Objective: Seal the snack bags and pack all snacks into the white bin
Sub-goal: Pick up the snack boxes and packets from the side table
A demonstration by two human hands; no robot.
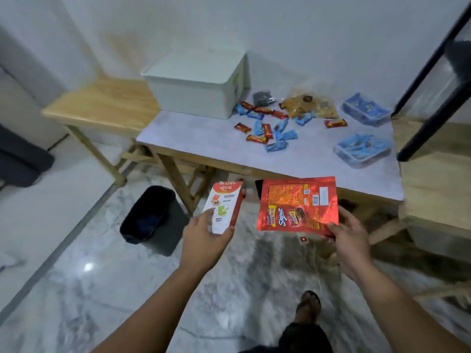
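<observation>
My left hand (204, 236) grips a red and white Astor box (224, 207) by its lower end, in front of the table's near edge. My right hand (350, 238) pinches the lower right corner of a flat red Beng-Beng Share It bag (298, 202). The white bin (198, 82) stands at the table's back left. Several small red and blue wrapped snacks (267, 126) lie scattered on the grey tabletop (204, 138). A clear bag of brown snacks (308, 105) and a dark packet (262, 98) lie behind them. Two clear trays of blue packets (364, 149) (367, 110) sit at the right.
A black waste bin (153, 220) stands on the marble floor left of the table leg. A wooden bench (102, 103) adjoins the table at the left. A black-framed wooden shelf (438, 138) stands at the right. A power strip with a red light (303, 239) lies on the floor.
</observation>
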